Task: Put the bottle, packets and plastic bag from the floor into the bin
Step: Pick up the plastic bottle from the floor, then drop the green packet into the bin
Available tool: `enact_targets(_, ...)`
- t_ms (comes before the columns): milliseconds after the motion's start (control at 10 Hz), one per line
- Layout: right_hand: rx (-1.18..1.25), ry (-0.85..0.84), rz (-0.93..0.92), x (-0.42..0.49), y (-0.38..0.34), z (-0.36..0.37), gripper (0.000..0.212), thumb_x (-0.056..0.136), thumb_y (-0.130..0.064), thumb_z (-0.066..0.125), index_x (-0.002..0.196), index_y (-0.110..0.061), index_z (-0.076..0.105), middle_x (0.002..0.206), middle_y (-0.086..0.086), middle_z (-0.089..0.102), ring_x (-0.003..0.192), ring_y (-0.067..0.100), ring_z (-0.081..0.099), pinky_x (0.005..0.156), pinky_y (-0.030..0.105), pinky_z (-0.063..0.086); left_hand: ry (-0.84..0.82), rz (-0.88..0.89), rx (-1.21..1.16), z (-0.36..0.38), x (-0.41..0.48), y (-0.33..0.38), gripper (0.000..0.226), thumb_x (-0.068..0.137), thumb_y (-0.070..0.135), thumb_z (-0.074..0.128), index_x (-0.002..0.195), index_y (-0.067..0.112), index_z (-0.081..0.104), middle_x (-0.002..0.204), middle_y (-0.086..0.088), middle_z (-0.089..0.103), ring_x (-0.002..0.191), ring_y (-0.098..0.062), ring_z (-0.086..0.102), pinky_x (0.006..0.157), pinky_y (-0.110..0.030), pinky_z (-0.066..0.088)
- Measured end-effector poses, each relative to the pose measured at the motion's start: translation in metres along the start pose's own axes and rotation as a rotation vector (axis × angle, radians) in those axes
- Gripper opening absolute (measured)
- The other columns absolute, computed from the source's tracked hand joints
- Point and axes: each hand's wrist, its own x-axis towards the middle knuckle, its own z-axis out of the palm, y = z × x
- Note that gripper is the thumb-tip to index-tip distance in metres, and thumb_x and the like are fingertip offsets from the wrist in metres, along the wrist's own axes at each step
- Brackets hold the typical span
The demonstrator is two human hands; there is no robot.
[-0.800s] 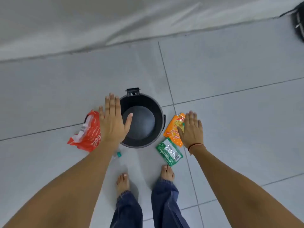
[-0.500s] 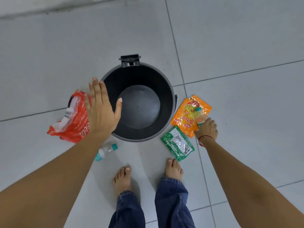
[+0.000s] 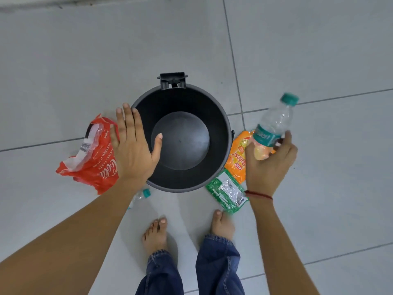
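Note:
A round black bin [image 3: 221, 124] stands open on the tiled floor with nothing inside. My right hand [image 3: 268, 165] grips a clear bottle [image 3: 274, 122] with a teal cap and label, held up to the right of the bin. Under that hand lie an orange packet [image 3: 236, 160] and a green packet [image 3: 227, 192]. My left hand [image 3: 133, 145] hovers flat with fingers spread over the bin's left rim, holding nothing. A red plastic bag [image 3: 91, 158] lies on the floor left of it. A second small clear bottle [image 3: 141, 195] with a teal cap peeks out from under my left forearm.
My two bare feet [image 3: 155, 233] and jean cuffs stand just in front of the bin. The bin's hinge bracket [image 3: 172, 79] sticks out at its far side. Grey floor tiles spread all around.
My right hand has lifted a clear bottle off the floor by the orange packet and raised it. The left hand stays over the bin's left rim. The view has moved closer.

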Motion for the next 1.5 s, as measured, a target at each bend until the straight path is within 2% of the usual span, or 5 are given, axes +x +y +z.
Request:
enact_targets(400,-0.101,0.043,-0.14,-0.019,-0.014,0.03,0.024,0.089,-0.018,0.055,0.108,-0.005,0.061,0.099,0.017,0.061,0.093,0.025,0.053,0.078,0.032,0.036,0.009,-0.002,0.014,-0.001,-0.001,0.0,0.077,0.093,0.055,0.022,0.15,0.006,0.004,0.159,-0.016,0.003,0.147,-0.03,-0.001,0.118,-0.048,0.006)
enact_targets(600,-0.641,-0.844,0.605,-0.034,0.119,0.057,0.061,0.071,-0.048,0.074,0.111,-0.01,0.049,0.113,0.018,0.052,0.104,0.032,0.053,0.091,0.043,0.047,0.028,0.0,-0.011,0.0,0.0,0.0,0.076,0.095,0.054,0.025,0.15,0.006,0.006,0.159,-0.015,0.004,0.147,-0.03,0.0,0.118,-0.05,0.007)
enact_targets(1000,-0.77,-1.255,0.244,-0.036,0.086,0.05,0.019,0.08,-0.016,0.069,0.077,-0.006,0.054,0.086,0.012,0.056,0.078,0.026,0.053,0.052,0.022,0.043,0.038,-0.003,-0.009,0.001,0.001,-0.001,0.075,0.094,0.055,0.023,0.15,0.008,0.006,0.159,-0.015,0.004,0.147,-0.03,0.0,0.118,-0.051,0.008)
enact_targets(1200,-0.566,-0.272,-0.047,0.017,-0.034,-0.057,0.021,0.086,-0.018,0.059,0.076,0.0,0.058,0.073,0.026,0.06,0.07,0.043,0.057,0.058,0.031,0.031,0.033,-0.007,-0.013,0.002,0.0,0.0,0.074,0.094,0.055,0.024,0.15,0.008,0.008,0.159,-0.015,0.005,0.147,-0.03,0.001,0.118,-0.05,0.007)
enact_targets(1500,-0.208,-0.852,-0.165,-0.002,-0.099,0.035,0.02,0.078,-0.03,0.071,0.087,-0.013,0.063,0.076,0.005,0.064,0.075,0.026,0.058,0.063,0.03,0.047,0.046,-0.004,-0.04,0.002,-0.001,0.0,0.071,0.095,0.051,0.023,0.15,0.007,0.01,0.159,-0.014,0.006,0.147,-0.029,0.002,0.118,-0.051,0.007)
